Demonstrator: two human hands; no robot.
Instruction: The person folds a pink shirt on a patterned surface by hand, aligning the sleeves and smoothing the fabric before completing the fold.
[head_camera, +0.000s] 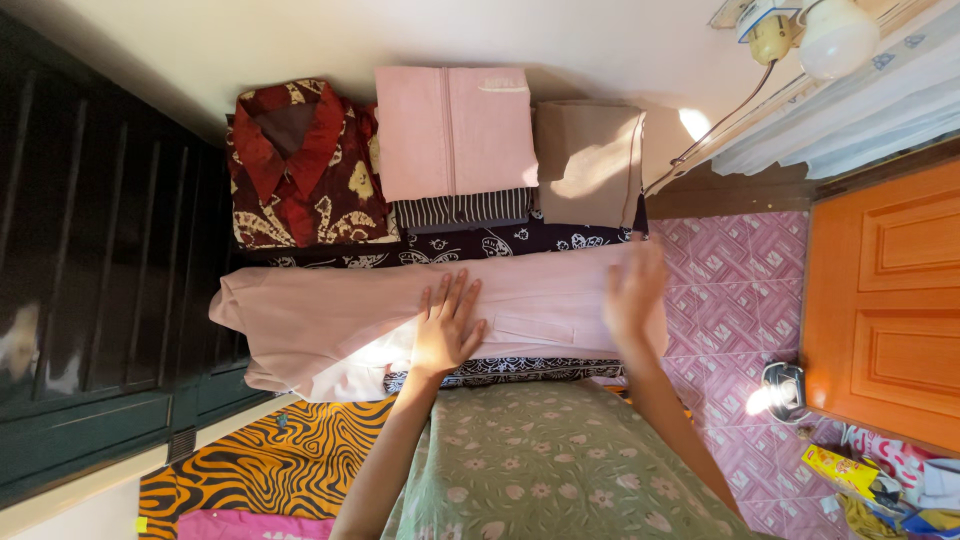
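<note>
Pink garment (400, 310) lies flat under both open hands: left hand (447, 328) pressing with fingers spread, right hand (632, 292) blurred. Three folded shirts (455, 130) beyond, none in containers.

The right hand (634, 292) is motion-blurred, and the folded striped garment (462, 210) lies mostly hidden under the pink shirt (453, 130).

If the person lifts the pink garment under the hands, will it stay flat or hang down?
The pink garment would probably sag: it is thin cloth with soft folds. It likely weighs little. It may slide on the dark patterned cloth when the left hand or right hand pushes it.
</note>
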